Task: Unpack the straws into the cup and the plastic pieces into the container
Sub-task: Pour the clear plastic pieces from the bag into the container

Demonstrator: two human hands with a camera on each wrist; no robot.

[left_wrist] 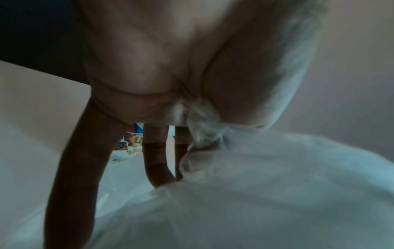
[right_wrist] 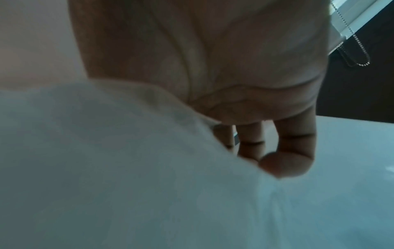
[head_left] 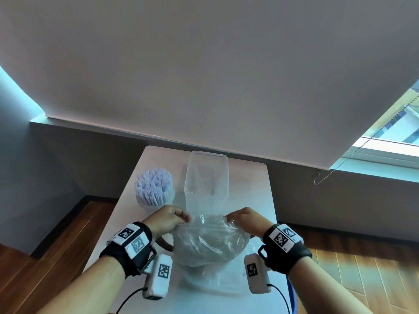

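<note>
A crumpled clear plastic bag (head_left: 209,241) lies on the white table (head_left: 251,196) in front of me. My left hand (head_left: 174,217) pinches its top left edge, and my right hand (head_left: 235,217) pinches its top right edge. The bag's contents are too blurred to tell. Behind the left hand stands a cup (head_left: 147,206) packed with white straws (head_left: 154,186). A tall clear container (head_left: 206,177) stands behind the bag, its lid off. In the left wrist view bag film (left_wrist: 204,133) bunches between thumb and fingers. In the right wrist view the bag (right_wrist: 127,168) covers most of the hand (right_wrist: 266,161).
The table is narrow, with wooden floor (head_left: 68,234) on both sides. A grey wall and a drawn roller blind (head_left: 204,75) rise just behind it. A bead chain (head_left: 322,175) hangs at the right by the window.
</note>
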